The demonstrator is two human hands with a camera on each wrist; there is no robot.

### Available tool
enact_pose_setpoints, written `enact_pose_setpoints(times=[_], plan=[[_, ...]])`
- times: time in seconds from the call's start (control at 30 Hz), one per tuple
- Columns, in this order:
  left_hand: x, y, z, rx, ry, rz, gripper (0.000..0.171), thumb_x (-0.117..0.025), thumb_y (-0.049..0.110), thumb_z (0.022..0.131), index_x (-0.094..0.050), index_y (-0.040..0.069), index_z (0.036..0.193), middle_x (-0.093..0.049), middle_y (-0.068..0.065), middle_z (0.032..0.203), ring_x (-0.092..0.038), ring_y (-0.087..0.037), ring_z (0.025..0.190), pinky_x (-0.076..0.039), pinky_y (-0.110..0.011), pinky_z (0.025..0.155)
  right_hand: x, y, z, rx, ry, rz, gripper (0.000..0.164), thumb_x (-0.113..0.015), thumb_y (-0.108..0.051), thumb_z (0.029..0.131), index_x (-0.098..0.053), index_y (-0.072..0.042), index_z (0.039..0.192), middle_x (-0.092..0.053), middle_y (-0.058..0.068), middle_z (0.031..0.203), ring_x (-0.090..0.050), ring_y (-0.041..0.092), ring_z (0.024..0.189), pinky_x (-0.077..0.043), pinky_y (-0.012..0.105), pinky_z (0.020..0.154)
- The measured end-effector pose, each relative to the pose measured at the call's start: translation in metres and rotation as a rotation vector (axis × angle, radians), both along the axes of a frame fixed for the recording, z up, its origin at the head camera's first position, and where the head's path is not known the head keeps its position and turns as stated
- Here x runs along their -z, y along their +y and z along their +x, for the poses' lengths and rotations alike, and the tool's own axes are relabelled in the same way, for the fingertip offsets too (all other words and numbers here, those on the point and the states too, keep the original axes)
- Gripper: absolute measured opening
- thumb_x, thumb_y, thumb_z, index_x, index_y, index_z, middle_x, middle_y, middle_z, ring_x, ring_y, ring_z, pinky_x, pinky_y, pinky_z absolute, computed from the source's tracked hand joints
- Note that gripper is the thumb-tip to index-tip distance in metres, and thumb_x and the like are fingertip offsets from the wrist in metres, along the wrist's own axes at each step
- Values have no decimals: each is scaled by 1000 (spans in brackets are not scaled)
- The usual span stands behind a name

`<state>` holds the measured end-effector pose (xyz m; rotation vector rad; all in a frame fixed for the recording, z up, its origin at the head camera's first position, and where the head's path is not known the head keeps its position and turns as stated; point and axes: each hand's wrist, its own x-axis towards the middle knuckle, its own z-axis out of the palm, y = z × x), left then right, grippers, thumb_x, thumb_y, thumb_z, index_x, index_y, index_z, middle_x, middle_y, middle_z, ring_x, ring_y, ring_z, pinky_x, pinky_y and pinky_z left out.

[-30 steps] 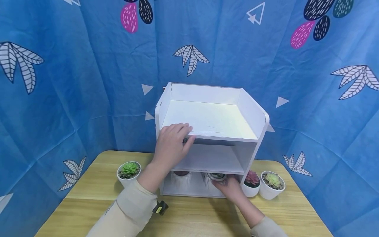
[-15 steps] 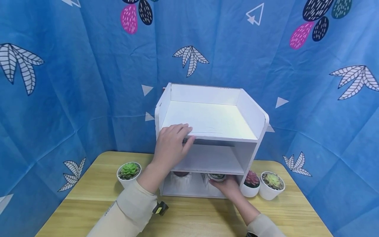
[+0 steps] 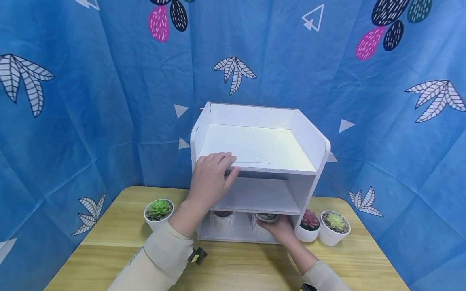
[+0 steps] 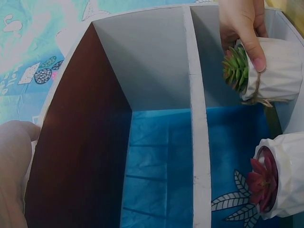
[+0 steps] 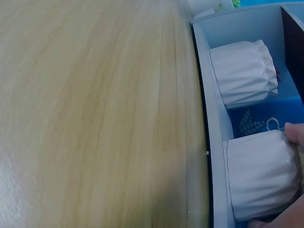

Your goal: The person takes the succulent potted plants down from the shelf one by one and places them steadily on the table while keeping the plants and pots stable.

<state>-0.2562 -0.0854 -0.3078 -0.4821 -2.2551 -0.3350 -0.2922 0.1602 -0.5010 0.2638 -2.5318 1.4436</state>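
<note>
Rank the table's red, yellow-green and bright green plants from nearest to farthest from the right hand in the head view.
1. Red plant, just right of the shelf.
2. Yellow-green plant, farther right.
3. Bright green plant, left of the shelf.

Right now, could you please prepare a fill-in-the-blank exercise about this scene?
The right hand grips a white pot inside the white shelf, on its ____ level.
That pot's plant is mostly ____.
The other pot on this level holds a ____ succulent.
The left hand touches the ____ board.
Missing words: bottom; green; red; top.
</note>
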Motion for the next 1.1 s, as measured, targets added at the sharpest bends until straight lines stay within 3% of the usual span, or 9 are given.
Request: enact_pose_setpoints(times=[0.63,1.1], plan=[[1,-1,0,0,8,0,35,-61,40,99,-69,19,125,-65,-1,133,-59,-22,122,-46,-43,95,-2,3,7,2,-75,28,98,-86,-28,77,-26,11,145,-47,32,139,-45,45,132,-38,54,109],[-1,-1,0,1,3,-9,35,-60,41,99,-69,20,125,-65,-1,134,-59,-22,122,-46,-43,95,-11,7,23,3,-130,148,107,-87,-36,75,-24,12,145,-47,36,138,-47,49,129,-41,56,106]])
